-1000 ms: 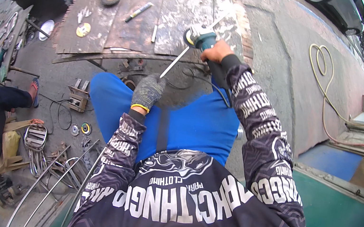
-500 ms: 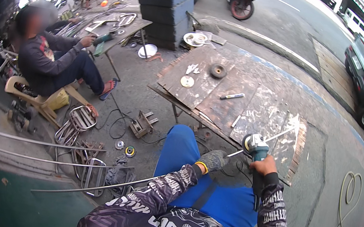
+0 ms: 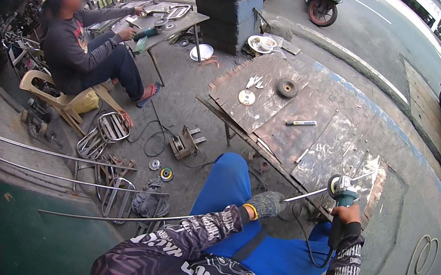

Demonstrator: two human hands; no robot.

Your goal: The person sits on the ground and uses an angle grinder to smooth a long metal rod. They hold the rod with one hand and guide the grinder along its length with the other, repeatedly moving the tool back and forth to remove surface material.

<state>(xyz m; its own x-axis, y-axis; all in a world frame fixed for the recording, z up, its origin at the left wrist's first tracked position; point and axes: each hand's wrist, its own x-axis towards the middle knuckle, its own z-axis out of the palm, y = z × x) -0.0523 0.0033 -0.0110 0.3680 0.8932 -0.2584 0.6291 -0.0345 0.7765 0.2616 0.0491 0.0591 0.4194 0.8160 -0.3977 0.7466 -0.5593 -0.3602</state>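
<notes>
My left hand (image 3: 267,205), in a grey knit glove with a yellow cuff, is closed around a long thin metal tube (image 3: 304,196). The tube's far end lies over the near right corner of a worn wooden bench (image 3: 314,133); its other part runs back beside my left forearm. My bare right hand (image 3: 346,213) is wrapped round the body of a teal and black angle grinder (image 3: 344,197). The grinder's head sits at the tube, close above the bench. Whether its disc touches the tube I cannot tell. A black cord hangs from the grinder by my right knee.
The bench holds a marker (image 3: 301,123), a dark wheel (image 3: 287,88) and a pale disc (image 3: 246,97). Left, a co-worker sits at another table (image 3: 184,23) with a grinder. Metal tubes (image 3: 79,180), bent frames (image 3: 113,127) and cords lie on the ground; a hose (image 3: 413,274) lies right.
The grinder and my right hand have moved rightward along the tube, farther from my gloved hand. The whole view has shifted. The co-worker's far arm now reaches over their table.
</notes>
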